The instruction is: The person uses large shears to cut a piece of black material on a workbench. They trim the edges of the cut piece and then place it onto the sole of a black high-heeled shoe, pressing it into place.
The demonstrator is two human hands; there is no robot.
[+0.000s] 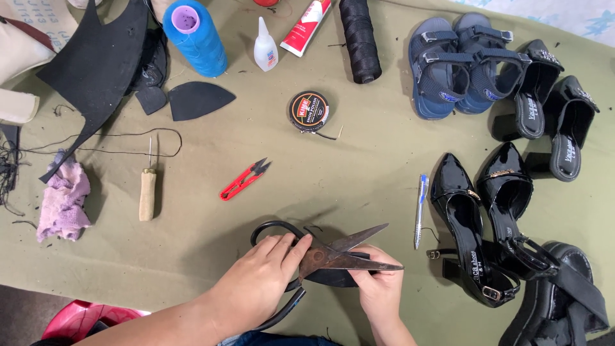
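The left hand is gripping the large black-handled scissors near the pivot, with thumb and fingers closed over the loop handles. The scissor blades are standing partly open, pointing toward the right of the view. The right hand is pinching a flat black piece of sole material, fingers closed on it, and is holding it just under the lower blade. Whether the blades are touching the piece cannot be told. Both hands are working at the near edge of the olive-green cloth work surface.

Items lying on the surface:

- Red thread snips, beyond the scissors and well apart from them.
- A wooden-handled awl, to the left, with black thread looping near its needle.
- A round tin of shoe polish, near the centre.
- A blue pen, just right of the scissor tips.
- A pair of glossy black heeled shoes, beside the pen.
- A pair of blue sandals, at the far right.
- Black block-heel mules, touching the sandals' right side.
- A blue thread spool, a black thread spool, a small glue bottle and a red-and-white tube, along the far edge.
- A lilac rag, at the left.
- Black rubber cut-outs, near the blue spool.
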